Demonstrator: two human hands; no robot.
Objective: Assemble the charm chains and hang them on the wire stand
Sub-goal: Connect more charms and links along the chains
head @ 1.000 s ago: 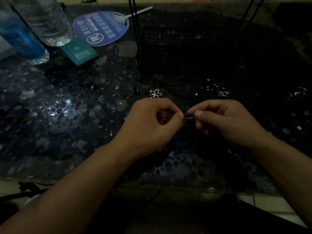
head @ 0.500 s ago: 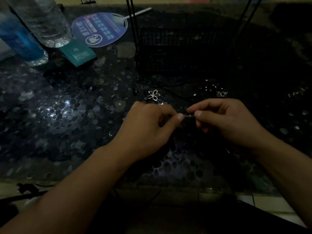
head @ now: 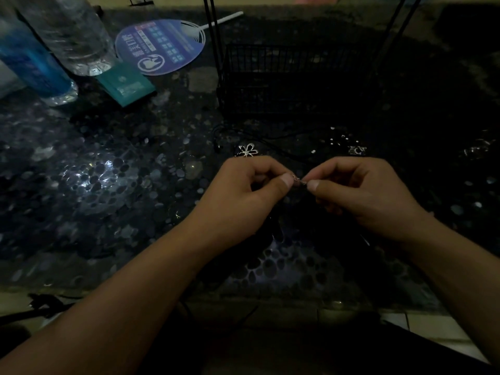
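Observation:
My left hand (head: 251, 189) and my right hand (head: 359, 190) meet over the middle of the dark table, each pinching one end of a tiny silver chain link (head: 299, 181) between thumb and forefinger. A silver flower charm (head: 248, 150) lies on the table just beyond my left hand. A small square charm (head: 356, 150) and several tiny silver bits (head: 341, 136) lie beyond my right hand. A thin black cord (head: 270, 142) curls near the flower. The black wire stand (head: 284, 77) with its basket base rises behind them.
Two plastic water bottles (head: 67, 33) stand at the far left. A teal card box (head: 125, 85) and a blue round paper fan (head: 162, 47) lie beside them. The table's front edge (head: 162, 296) runs below my forearms. The light is dim.
Both hands stay close together on the link; the fingertips have parted slightly so the silver link shows between them. The view has shifted a little.

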